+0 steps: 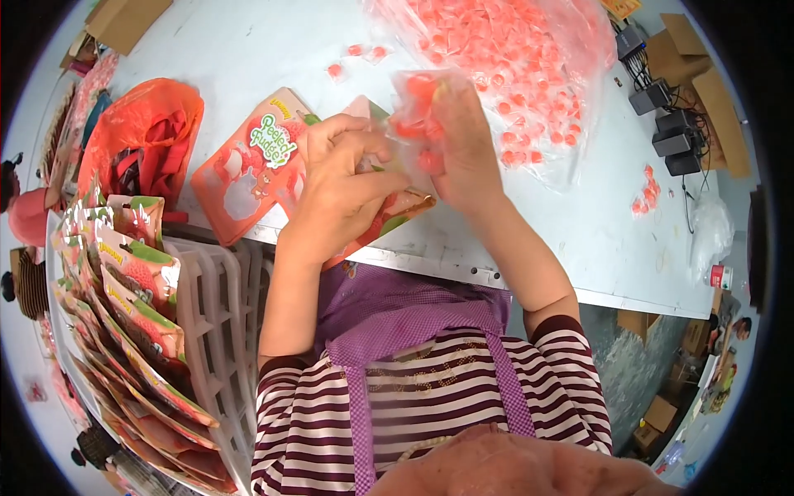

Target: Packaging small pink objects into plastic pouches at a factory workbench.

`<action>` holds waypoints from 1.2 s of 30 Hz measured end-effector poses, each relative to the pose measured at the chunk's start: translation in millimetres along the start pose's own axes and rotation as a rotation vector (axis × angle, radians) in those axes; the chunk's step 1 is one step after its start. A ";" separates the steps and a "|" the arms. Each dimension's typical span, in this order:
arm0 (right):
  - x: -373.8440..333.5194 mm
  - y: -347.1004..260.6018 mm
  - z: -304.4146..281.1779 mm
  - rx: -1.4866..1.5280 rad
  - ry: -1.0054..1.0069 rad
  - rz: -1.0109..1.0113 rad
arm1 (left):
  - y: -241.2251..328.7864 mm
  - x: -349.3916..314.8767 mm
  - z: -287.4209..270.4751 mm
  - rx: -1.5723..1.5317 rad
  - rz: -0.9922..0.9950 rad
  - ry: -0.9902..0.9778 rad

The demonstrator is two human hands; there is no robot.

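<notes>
My left hand (341,186) grips a red and green printed pouch (399,217) at the table's near edge, with fingers and thumb curled at its upper part. Most of that pouch is covered by my hand. Just above it, my right hand (465,136) is closed on a bunch of small red candies in clear wrappers (419,106). A flat pink printed pouch (236,178) lies left of my left hand. Beyond my right hand spreads a big clear plastic bag (579,157) with a heap of the same wrapped red candies (513,70).
A pale plastic crate (217,331) full of filled-looking pouches (136,306) stands at my left. An orange-red bag (99,140) sits at the table's left edge. Several loose candies (334,71) lie on the white table (248,41). Black adapters with cables (674,132) line the right side.
</notes>
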State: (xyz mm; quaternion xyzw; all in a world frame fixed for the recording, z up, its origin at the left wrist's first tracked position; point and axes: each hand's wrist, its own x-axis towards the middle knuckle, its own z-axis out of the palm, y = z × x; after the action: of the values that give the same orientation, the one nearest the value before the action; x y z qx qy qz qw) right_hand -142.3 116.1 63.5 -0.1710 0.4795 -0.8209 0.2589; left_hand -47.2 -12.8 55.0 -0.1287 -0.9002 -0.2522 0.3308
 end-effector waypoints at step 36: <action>3.4 16.0 -24.4 -0.623 -0.562 -0.405 | -17.0 -6.7 0.3 -0.158 -0.002 0.065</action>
State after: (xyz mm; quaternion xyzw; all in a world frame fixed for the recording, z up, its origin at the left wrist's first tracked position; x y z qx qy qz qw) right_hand -153.7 124.7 37.8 -0.5464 0.5716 -0.5937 0.1496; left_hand -49.1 -27.3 44.2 -0.1451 -0.8665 -0.3268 0.3483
